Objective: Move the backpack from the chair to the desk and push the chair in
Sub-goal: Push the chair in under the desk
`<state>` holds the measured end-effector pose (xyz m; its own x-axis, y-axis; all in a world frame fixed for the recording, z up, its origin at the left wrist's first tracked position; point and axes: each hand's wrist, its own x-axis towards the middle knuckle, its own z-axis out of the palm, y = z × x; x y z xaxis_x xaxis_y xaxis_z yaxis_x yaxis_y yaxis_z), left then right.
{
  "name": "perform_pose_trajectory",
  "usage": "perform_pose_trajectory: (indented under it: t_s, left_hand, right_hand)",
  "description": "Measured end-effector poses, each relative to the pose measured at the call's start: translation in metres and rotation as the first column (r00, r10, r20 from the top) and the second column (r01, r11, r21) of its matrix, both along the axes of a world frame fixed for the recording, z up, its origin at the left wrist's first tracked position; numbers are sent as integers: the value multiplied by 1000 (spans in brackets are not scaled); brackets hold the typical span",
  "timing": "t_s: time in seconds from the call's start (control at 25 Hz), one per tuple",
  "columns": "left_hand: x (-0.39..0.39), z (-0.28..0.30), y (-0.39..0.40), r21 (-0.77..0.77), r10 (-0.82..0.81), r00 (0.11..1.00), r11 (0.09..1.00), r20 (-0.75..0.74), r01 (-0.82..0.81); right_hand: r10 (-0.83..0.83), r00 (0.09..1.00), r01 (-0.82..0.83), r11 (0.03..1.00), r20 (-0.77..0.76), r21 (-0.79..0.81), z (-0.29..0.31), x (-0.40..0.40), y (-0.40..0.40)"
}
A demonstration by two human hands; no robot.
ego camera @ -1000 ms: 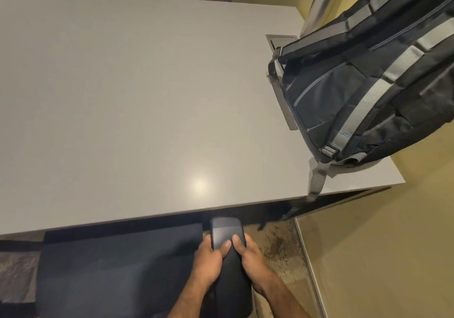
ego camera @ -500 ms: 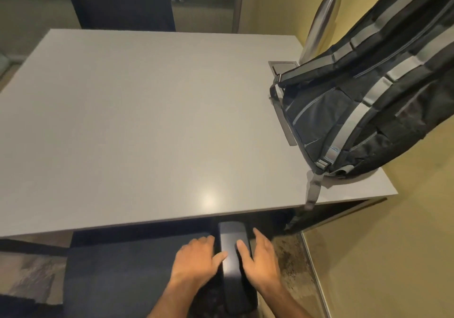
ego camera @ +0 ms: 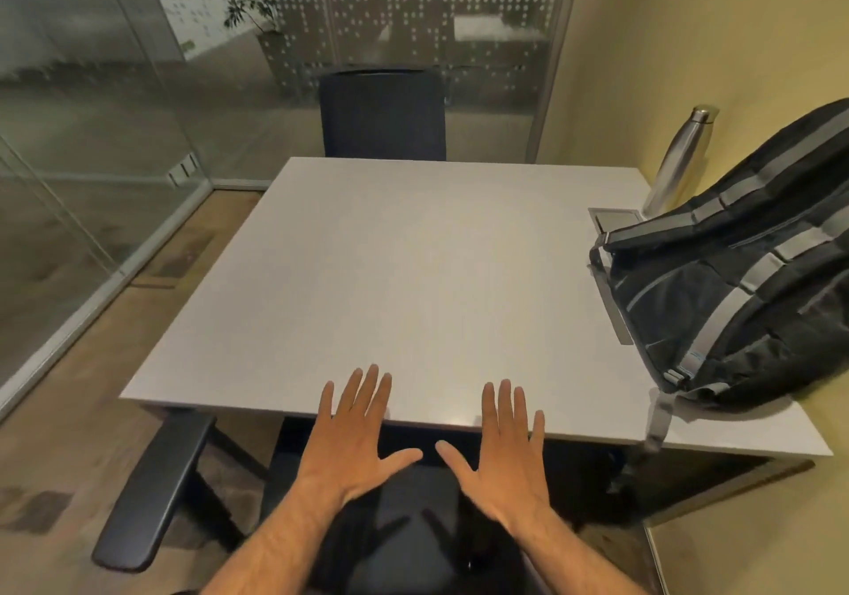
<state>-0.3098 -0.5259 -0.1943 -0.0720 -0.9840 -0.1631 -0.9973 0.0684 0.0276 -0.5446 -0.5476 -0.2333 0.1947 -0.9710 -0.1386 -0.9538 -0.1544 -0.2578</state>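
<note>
The backpack (ego camera: 735, 300) is already up on the table (ego camera: 413, 273), slumped at the right edge near the front corner with a strap dangling over. It's soft padded nylon with grey webbing, probably floppy and a bit heavy — I'd grab the top loop, not the straps. The chair (ego camera: 404, 525) sits at the front edge, seat partly under, with a smooth, hard plastic armrest. Left hand (ego camera: 353, 447) and right hand (ego camera: 500, 461) hover flat with fingers spread, holding nothing.
</note>
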Motion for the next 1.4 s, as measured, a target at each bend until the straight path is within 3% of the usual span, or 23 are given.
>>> perform_pose_trajectory:
  t_s: [0.28,0.56,0.8,0.92,1.0,1.04,1.12,1.2,1.4]
  left_hand:
    - [127,17,12,-18,87,996,996,8,-87]
    - [250,8,42,16,167,986,986,4,-167]
    - [323,-27,75,69,320,941,947,-107,-314]
    - [343,-55,85,145,396,902,916,-174,-375]
    - [351,-73,87,235,495,807,867,-323,-439]
    - [353,-82,86,294,557,707,831,-437,-473]
    - [353,-94,82,434,652,404,743,-642,-510]
    - [349,-103,76,541,676,152,687,-721,-485]
    - [348,-113,72,636,635,-150,668,-758,-386]
  right_hand:
    - [152,988,-149,986,34,-75,32,133,2]
    - [269,961,-264,962,66,-72,26,284,39]
    - [331,939,-329,944,96,-34,0,364,63]
    - [287,947,-297,954,146,52,-21,384,68]
    - [163,942,-231,950,294,212,-35,396,70]
    - [31,909,-179,930,416,322,-39,401,69]
    - [-276,760,-103,843,588,529,-46,412,63]
    - [-455,659,-72,755,599,652,-55,426,57]
    - [-700,350,-97,634,623,767,-75,449,58]
